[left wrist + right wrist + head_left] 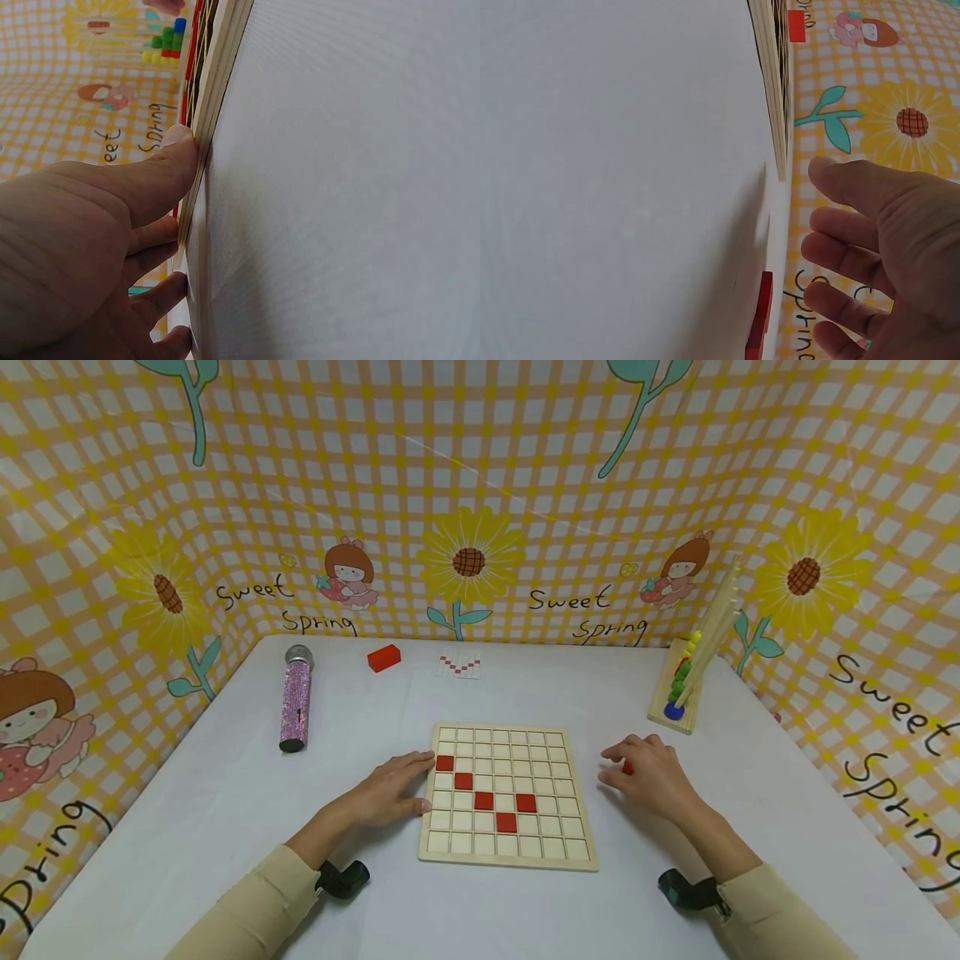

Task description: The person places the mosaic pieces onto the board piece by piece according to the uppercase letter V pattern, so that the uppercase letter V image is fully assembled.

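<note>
A wooden grid board (510,865) lies on the white table, with several red square tiles (483,801) set in its cells. At the board's left edge, my left hand (386,792) touches the side with thumb and fingertips, fingers fairly straight; the left wrist view shows the thumb (176,154) against the edge. To the right of the board my right hand (645,777) hovers over the table, thumb apart from the loosely bent fingers. A small red piece (628,767) shows through that gap. In the right wrist view, red pieces (761,315) lie on the table, apart from the fingers.
Behind the board are a red block (384,657) and a small card (459,665) with a red zigzag pattern. A glittery microphone (296,702) lies at the left. A wooden bead stand (660,714) with coloured beads is at the back right. Patterned cloth walls surround the table.
</note>
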Available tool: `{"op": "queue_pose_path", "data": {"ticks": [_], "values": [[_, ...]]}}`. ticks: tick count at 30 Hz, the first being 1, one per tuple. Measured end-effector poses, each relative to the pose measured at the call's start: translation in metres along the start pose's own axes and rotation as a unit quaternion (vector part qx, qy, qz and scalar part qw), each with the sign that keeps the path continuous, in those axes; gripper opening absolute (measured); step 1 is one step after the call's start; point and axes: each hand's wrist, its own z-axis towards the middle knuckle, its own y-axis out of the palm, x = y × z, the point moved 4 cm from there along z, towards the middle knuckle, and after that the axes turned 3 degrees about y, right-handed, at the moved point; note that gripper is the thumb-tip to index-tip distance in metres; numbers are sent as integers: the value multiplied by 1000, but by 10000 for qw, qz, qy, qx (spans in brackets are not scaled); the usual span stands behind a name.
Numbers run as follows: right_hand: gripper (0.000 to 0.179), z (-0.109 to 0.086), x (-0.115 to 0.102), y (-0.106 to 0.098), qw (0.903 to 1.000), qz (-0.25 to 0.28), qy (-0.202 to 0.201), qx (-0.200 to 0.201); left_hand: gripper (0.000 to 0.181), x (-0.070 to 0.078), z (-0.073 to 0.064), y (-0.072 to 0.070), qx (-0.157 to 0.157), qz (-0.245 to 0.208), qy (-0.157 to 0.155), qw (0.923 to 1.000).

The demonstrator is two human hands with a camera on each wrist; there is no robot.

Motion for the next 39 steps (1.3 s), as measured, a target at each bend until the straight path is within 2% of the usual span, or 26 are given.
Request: {"op": "queue_pose_path", "data": {"ticks": [9,17,26,39], "values": [[35,0,11,-1,9995,-200,191,-156,68,0,0,-1,0,-51,70,10000],[37,1,20,0,9988,-384,298,-43,69,-1,0,0,2,-58,59,10000],[37,2,31,3,9972,-317,624,-246,69,-2,0,0,3,-68,49,10000],[33,-3,41,1,9966,-491,582,-300,68,-1,-1,-1,12,-101,108,9999]]}}
